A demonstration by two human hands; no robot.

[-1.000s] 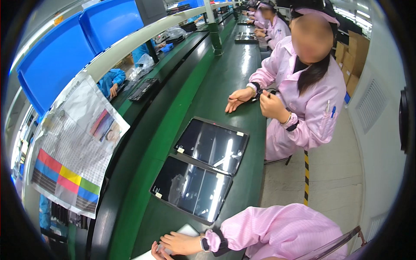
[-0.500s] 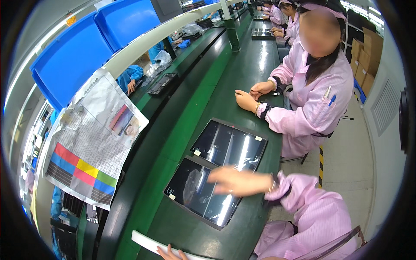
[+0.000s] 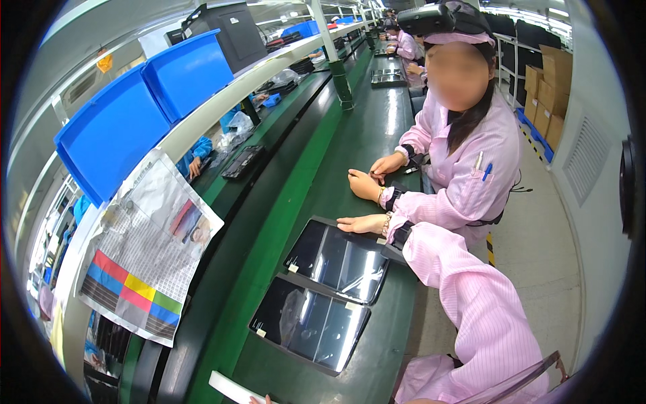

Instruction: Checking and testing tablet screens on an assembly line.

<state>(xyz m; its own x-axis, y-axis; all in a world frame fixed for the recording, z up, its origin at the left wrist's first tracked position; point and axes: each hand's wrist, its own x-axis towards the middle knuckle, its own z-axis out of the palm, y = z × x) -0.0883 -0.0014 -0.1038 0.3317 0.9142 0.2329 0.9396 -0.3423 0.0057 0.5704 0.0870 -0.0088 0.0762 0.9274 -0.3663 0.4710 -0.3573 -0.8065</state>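
Observation:
My right hand (image 3: 363, 223) reaches out over the far edge of a dark glossy screen panel (image 3: 330, 262) on the green bench. Its fingers are stretched out together, and whether they touch the panel is unclear. A second screen panel (image 3: 309, 322) lies nearer me, with a crumpled clear film (image 3: 291, 316) on its left part. Both panels carry small pale labels. At the lower edge, only the fingertips of my left hand (image 3: 261, 400) show, beside a white strip (image 3: 232, 386); the rest of that hand is out of the picture.
A co-worker in pink (image 3: 464, 155) sits beyond the panels, both hands above the bench. A printed sheet (image 3: 151, 249) hangs at the left below blue bins (image 3: 114, 131). A dark device (image 3: 243, 161) lies across the green divider. Cardboard boxes (image 3: 553, 91) stand at the far right.
My right hand has moved from above the near panel to the far edge of the far panel. The view has shifted, and less of my left hand shows.

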